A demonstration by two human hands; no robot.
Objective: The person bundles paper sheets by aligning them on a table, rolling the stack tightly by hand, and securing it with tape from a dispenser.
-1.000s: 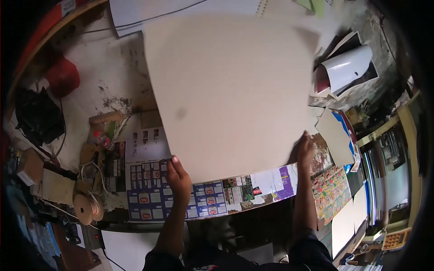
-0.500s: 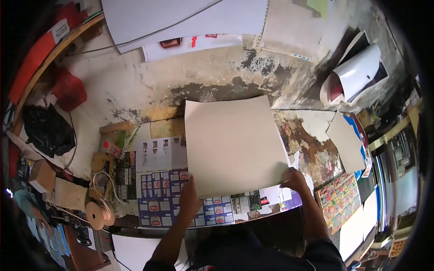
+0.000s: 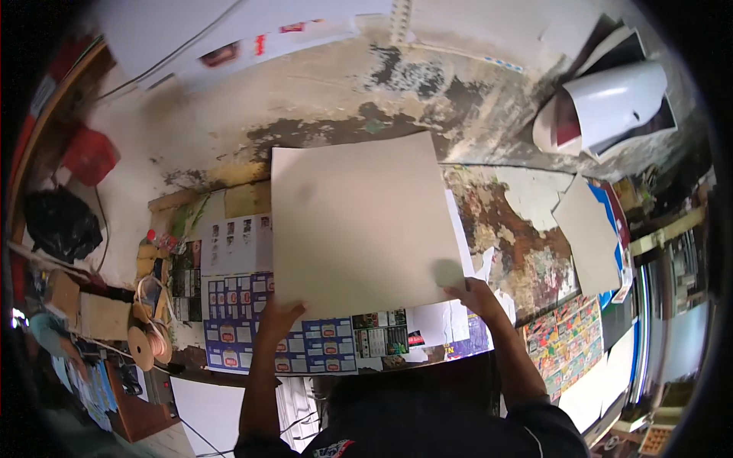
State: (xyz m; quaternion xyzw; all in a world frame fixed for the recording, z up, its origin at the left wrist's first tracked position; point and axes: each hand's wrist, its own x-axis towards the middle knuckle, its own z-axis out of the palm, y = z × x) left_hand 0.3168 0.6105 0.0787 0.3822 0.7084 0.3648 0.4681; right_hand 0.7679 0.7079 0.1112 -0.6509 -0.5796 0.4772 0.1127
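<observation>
A large beige sheet of cardboard (image 3: pixel 363 214) is held above the worktable, its far edge up near the stained wall. My left hand (image 3: pixel 281 314) grips the near left corner, thumb on top and fingers hidden underneath. At the near right corner, my right hand (image 3: pixel 475 296) pinches the edge in the same way. Beneath the cardboard, a blue printed sheet (image 3: pixel 321 343) lies along the table's near edge. Part of a white sheet with small dark pictures (image 3: pixel 229 237) shows to the left of the cardboard.
A spool of pinkish cord (image 3: pixel 146 347) stands at the table's left end, with a black plastic bag (image 3: pixel 61 223) farther left. Another cardboard piece (image 3: pixel 586 233) lies at the right, beyond peeling tabletop patches. A curled glossy sheet (image 3: pixel 618 103) hangs at the upper right.
My view has shifted, so most things sit differently in the picture. Both hands still hold the cardboard, now gripped with the left thumb lying over its near edge.
</observation>
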